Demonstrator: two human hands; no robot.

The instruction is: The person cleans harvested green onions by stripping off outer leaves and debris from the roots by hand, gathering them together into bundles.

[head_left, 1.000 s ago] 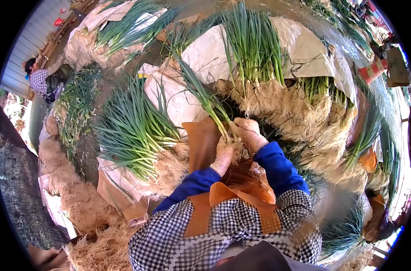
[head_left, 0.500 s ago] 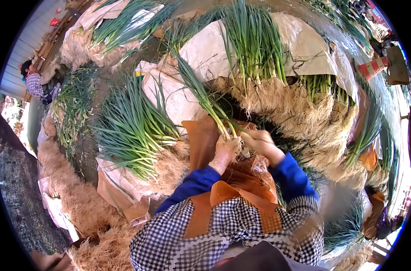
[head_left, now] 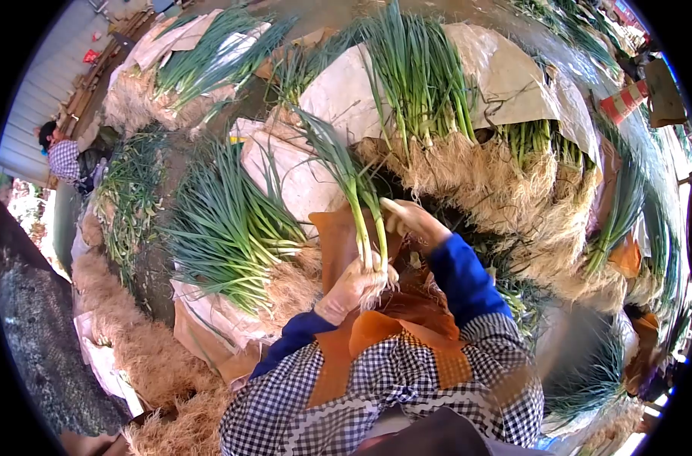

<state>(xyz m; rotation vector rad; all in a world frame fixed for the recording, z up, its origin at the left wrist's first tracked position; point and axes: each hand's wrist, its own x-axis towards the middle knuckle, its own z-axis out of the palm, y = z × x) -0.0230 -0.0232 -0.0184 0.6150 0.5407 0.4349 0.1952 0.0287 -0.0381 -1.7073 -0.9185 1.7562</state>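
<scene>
My left hand [head_left: 350, 290] is closed around the lower white stems of a few long green onions [head_left: 359, 220]. Their pale roots [head_left: 375, 287] poke out below the fingers, and their leaves lean up and to the left. Just right of the stems, my right hand [head_left: 416, 222] has its index finger stretched toward the stalk and its other fingers partly curled. Whether it touches the stalk is unclear. Beneath both hands is an orange-brown apron [head_left: 418, 300]. On my left lies a heap of green onions [head_left: 236, 228] with bushy roots toward me.
A large row of green onions [head_left: 422, 76] with hanging roots [head_left: 468, 167] lies ahead, partly under pale sheets [head_left: 506, 72]. Root piles [head_left: 148, 334] line the left side. A co-worker [head_left: 66, 156] sits at far left beside loose leaves [head_left: 133, 190].
My left hand has moved down and left toward my body with the green onions. My right hand has moved from near the roots to higher beside the stems.
</scene>
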